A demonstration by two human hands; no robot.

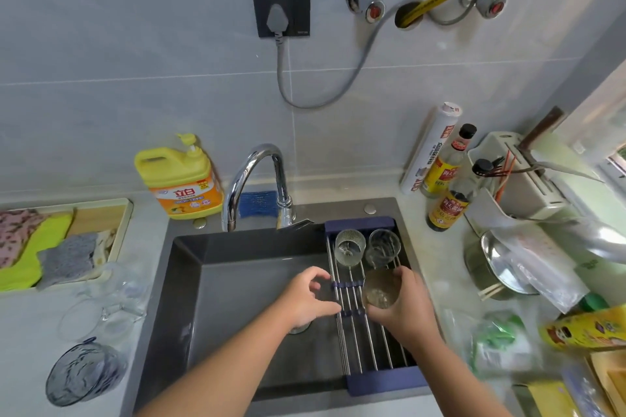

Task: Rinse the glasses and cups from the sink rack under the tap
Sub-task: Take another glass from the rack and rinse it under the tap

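A metal-rod sink rack with dark blue ends spans the right side of the dark sink. Two clear glasses stand at its far end: a ribbed glass and a smooth glass. My right hand is closed around a brownish clear glass just above the rack's middle. My left hand hovers beside it over the sink, fingers curled and apart, holding nothing. The chrome tap arches over the sink's back edge; no water is visible.
Clear glass cups and a bluish glass bowl sit on the left counter near a tray of cloths. A yellow detergent jug stands behind the sink. Sauce bottles, a steel pot and plastic bags crowd the right counter.
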